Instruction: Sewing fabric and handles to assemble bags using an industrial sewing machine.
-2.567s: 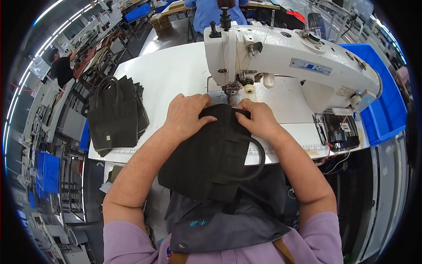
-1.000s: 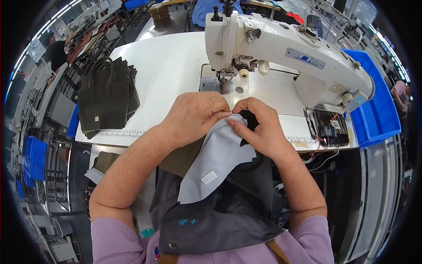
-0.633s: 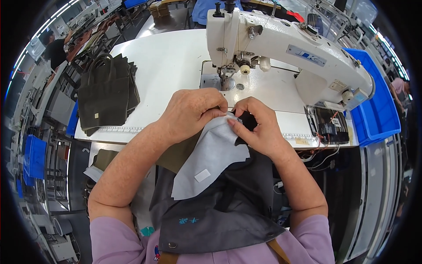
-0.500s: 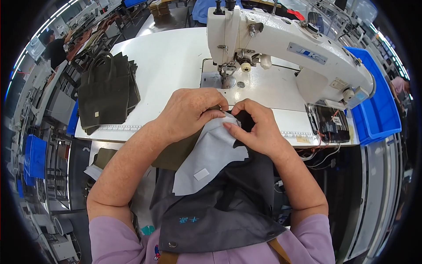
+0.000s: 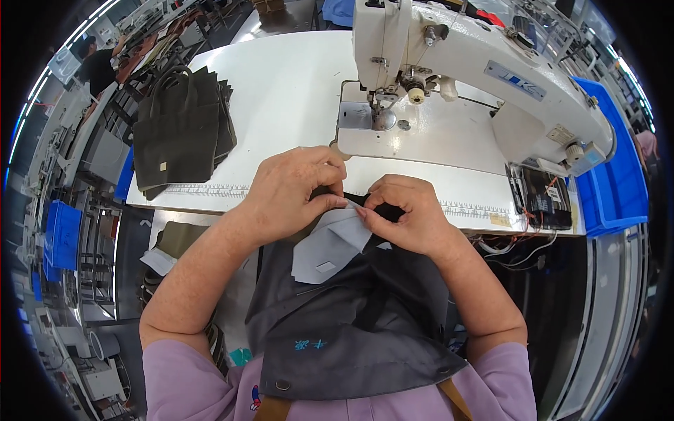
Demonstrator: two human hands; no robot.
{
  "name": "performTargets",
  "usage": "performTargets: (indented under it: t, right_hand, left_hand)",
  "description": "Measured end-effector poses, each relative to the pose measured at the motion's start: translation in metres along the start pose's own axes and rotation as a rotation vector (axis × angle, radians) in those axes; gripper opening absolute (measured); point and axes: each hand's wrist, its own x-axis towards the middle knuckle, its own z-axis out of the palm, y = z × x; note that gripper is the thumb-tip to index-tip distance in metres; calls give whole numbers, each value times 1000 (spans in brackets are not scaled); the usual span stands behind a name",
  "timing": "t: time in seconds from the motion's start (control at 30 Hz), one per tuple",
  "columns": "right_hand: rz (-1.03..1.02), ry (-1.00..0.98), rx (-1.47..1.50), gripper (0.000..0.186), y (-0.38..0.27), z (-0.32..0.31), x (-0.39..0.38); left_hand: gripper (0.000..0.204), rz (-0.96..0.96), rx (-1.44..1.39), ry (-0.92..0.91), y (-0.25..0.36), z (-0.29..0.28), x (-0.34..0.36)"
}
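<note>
A piece of fabric (image 5: 324, 252), dark olive on one face and pale grey on the other, hangs over my lap at the table's front edge. My left hand (image 5: 298, 184) pinches its upper edge between thumb and fingers. Close beside it, my right hand (image 5: 404, 212) is closed on the same edge, thumb against the pale side. A small white rectangle (image 5: 325, 267) sits low on the pale face. Behind my hands stands a white sewing machine (image 5: 449, 77); its needle and presser foot (image 5: 381, 105) are apart from the fabric.
Dark olive bag panels with handles (image 5: 175, 133) lie stacked at the table's left. A blue bin (image 5: 614, 168) stands right of the machine, near a black box with wires (image 5: 546, 196). More olive pieces (image 5: 179, 238) lie below the table's left edge. A ruler strip (image 5: 210, 190) runs along the front.
Both hands have come lower relative to the table and away from the machine. The fabric is bunched higher and shows less of its pale face. The view has shifted slightly.
</note>
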Motion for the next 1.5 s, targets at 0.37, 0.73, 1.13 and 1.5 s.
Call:
performTargets:
  t: [0.37,0.73,1.13,1.5]
  right_hand:
    - [-51,19,-4,19,-2,8,3]
    - [72,105,-355,30,-33,25,-9]
    - [345,-83,208,24,-16,3,-2]
    - [-6,96,-256,10,-18,18,5]
  left_hand:
    - [12,-291,-149,11,-8,10,-27]
    - [12,-221,-92,114,-9,15,-33]
    - [15,-140,-96,108,-6,14,-27]
    - [11,-138,-184,154,-7,18,-32]
